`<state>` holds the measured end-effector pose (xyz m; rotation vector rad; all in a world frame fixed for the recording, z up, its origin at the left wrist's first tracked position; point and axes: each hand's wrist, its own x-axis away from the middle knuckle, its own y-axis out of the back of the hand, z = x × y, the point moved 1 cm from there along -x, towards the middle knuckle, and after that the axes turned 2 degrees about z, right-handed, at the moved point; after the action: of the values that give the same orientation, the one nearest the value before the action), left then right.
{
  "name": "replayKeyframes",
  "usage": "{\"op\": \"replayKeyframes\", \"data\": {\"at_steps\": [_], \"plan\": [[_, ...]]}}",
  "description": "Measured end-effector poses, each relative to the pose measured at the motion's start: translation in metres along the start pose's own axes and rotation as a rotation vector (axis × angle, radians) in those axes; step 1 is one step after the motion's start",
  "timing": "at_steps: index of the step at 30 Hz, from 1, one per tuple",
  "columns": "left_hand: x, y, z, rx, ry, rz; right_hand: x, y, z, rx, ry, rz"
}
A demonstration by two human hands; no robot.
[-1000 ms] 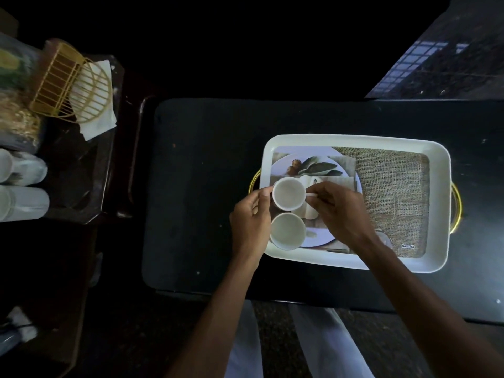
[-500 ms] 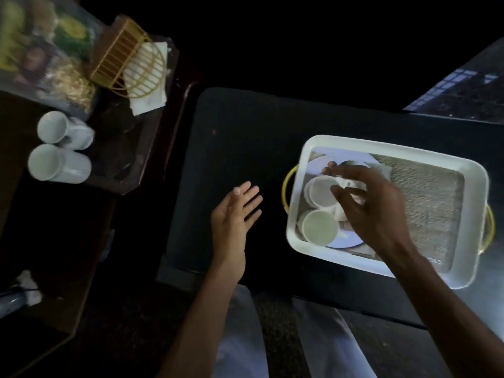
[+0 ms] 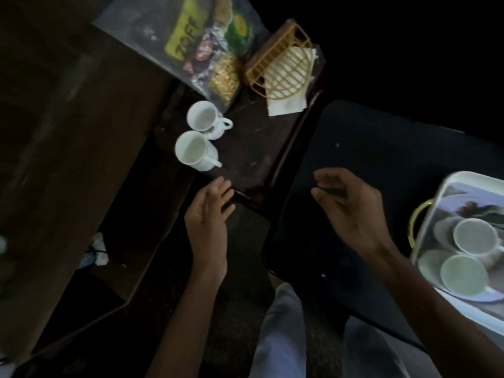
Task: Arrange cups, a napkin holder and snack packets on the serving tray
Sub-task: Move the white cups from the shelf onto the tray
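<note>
Hands came off the serving tray point(image 3: 452, 178) within the last second, two cups point(image 3: 474, 236) parked at its left end, pair done. Both are empty and heading for the side table point(image 3: 259, 148): left hand point(image 3: 208, 222) flat with fingers straight and together, right hand point(image 3: 351, 211) loosely curled. Two more white cups point(image 3: 191, 151) stand upright toward its near edge, napkin holder point(image 3: 281, 64) and snack packets point(image 3: 210, 47) at the far edge

The left hand point(image 3: 208, 222) and right hand point(image 3: 354, 211) hover apart, just short of the side table point(image 3: 259, 148). On it, two white cups point(image 3: 191, 151) crowd the near left, with snack packets point(image 3: 207, 45) behind them and the napkin holder point(image 3: 281, 64) at the far right. Bare wood runs between. Two further cups point(image 3: 474, 236) fill the serving tray point(image 3: 463, 177)'s left end.
</note>
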<state>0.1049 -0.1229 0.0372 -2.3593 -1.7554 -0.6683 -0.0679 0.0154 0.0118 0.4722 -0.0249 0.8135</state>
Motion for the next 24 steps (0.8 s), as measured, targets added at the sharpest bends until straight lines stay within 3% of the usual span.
{"op": "replayKeyframes", "data": {"at_steps": [11,24], "plan": [[-0.113,0.068,-0.024,-0.030,-0.128,-0.158,-0.062,-0.132,0.059,-0.017,0.012,0.114],[-0.132,0.053,-0.004,0.062,-0.028,0.027,-0.075,-0.169,0.057,0.006,0.000,0.136]]}}
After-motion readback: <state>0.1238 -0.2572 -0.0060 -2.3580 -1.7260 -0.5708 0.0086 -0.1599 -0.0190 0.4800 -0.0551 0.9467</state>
